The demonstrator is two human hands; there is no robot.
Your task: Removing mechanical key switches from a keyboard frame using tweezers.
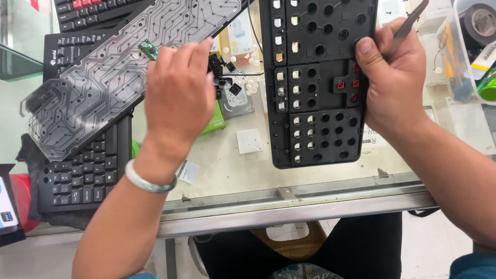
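Observation:
A black keyboard frame, stripped of keys and full of round holes, lies on the glass counter. Some holes hold small white rubber domes. My right hand rests on the frame's right edge and grips grey metal tweezers, thumb pressed near the red-marked arrow section. My left hand, with a silver bracelet on the wrist, hovers palm down to the left of the frame, its fingertips over a pile of small black keycaps and loose white domes. I cannot see whether it holds anything.
A clear membrane circuit sheet lies across black keyboards at the left. A white square part and a green item sit on the counter. A clear plastic bin with tape rolls stands at the right. A metal counter edge runs along the front.

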